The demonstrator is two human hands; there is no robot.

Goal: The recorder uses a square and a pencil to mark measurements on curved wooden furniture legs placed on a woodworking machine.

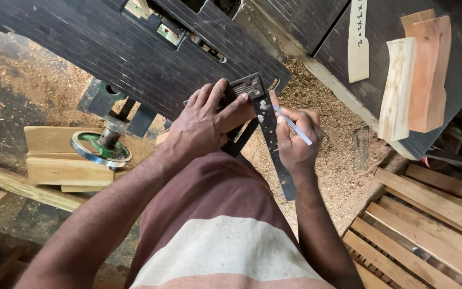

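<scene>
My left hand [205, 120] presses a dark metal try square [274, 144] flat against a small piece of wood that is mostly hidden under the hand. The square's long blade runs down and to the right over my lap. My right hand [295, 136] grips a thin white pencil [293, 124], its tip touching the blade's edge near the square's head. Both hands are close together in front of the ribbed black machine table [108, 48].
A green handwheel [101, 147] on a screw sticks out below the machine table at left, above stacked wooden blocks [54, 160]. Curved wooden pieces [415, 75] lie on the table at upper right. Wooden slats [429, 214] are stacked at lower right. Sawdust [338, 160] covers the floor.
</scene>
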